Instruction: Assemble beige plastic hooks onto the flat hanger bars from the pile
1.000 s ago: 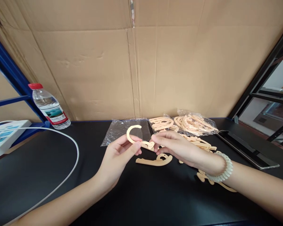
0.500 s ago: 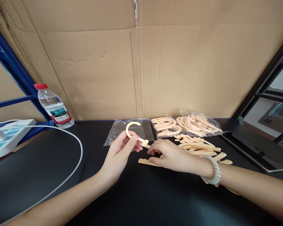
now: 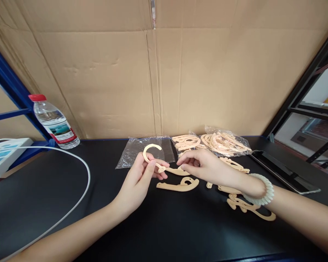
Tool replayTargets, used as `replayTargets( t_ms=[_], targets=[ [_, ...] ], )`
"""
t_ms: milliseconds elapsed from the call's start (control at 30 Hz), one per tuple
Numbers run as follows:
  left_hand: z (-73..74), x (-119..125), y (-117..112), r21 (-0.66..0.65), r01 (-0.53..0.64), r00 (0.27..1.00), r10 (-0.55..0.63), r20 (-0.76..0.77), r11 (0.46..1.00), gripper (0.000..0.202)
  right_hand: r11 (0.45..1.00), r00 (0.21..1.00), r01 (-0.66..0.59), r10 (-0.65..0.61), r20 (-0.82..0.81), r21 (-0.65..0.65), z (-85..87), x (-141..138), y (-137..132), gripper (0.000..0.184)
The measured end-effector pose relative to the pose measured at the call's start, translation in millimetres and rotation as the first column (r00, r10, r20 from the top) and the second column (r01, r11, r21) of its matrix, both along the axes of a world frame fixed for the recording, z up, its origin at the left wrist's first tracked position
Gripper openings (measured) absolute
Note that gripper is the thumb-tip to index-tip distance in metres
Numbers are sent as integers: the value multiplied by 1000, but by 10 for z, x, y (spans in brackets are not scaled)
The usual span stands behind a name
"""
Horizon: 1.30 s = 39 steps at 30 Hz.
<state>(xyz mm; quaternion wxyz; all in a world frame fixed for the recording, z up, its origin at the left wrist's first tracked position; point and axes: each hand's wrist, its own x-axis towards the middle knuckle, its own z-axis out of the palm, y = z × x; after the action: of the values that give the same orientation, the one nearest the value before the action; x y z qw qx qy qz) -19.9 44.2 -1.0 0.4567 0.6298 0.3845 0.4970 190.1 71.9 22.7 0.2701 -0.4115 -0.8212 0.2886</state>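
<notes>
My left hand (image 3: 142, 174) is closed on a cream plastic hanger hook (image 3: 152, 146), its curve pointing up and its round end by the fingertips. My right hand (image 3: 200, 165) is bent over the right end of a curved hanger arm (image 3: 177, 171), with thumb and forefinger at that end. The fingers partly hide it. The arm's left end meets the left fingertips in view; whether they touch is unclear. In front lies a second hanger arm (image 3: 177, 187) with a curled end. More hanger pieces (image 3: 251, 209) lie beneath and beside the right wrist.
Behind the hands lie a flat clear plastic bag (image 3: 136, 151) and bagged hanger pieces (image 3: 225, 142). At right is a dark glossy tablet-like slab (image 3: 284, 171). A water bottle (image 3: 58, 125), white cable (image 3: 89, 174) and power strip (image 3: 13, 156) occupy the left. Cardboard (image 3: 104, 83) stands behind.
My right hand has lifted and moved right, uncovering the curled end of the nearer hanger arm. My left hand keeps the hook, now turned slightly. The whole view has shifted a little.
</notes>
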Motion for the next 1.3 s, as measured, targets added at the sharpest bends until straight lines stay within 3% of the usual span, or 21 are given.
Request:
replayTargets(
  t_ms=[100, 200, 367, 467, 633, 833, 967, 1300],
  targets=[
    [4, -2, 47, -8, -66, 998, 66, -11, 998, 15, 998, 995, -58, 56, 84, 14, -66, -101, -10, 14],
    [0, -13, 93, -29, -131, 991, 131, -6, 991, 17, 978, 964, -162, 129, 233, 131, -174, -259, -46, 12],
    [16, -30, 100, -99, -111, 994, 112, 13, 989, 21, 933, 907, -208, 72, 414, 294, -304, -381, -89, 14],
    [40, -32, 80, -130, -80, 996, 84, 26, 988, 20, 934, 911, -176, 34, 412, 312, -291, -368, -136, 12],
    [85, -19, 31, -159, -47, 992, 64, 109, 986, 17, 939, 931, -139, 16, 365, 314, -128, -275, -281, 10],
    [106, 21, -54, -186, -31, 990, 56, 132, 982, 15, 952, 981, -39, -21, 193, 305, -3, -25, -389, 17],
    [94, 53, -121, -181, 12, 997, 2, 74, 983, 11, 953, 993, -38, 1, 122, 299, 7, 60, -434, 28],
    [58, 86, -181, -153, 64, 997, -58, 43, 986, 12, 895, 976, -35, -65, 208, 444, -82, 82, -509, 33]
  ],
)
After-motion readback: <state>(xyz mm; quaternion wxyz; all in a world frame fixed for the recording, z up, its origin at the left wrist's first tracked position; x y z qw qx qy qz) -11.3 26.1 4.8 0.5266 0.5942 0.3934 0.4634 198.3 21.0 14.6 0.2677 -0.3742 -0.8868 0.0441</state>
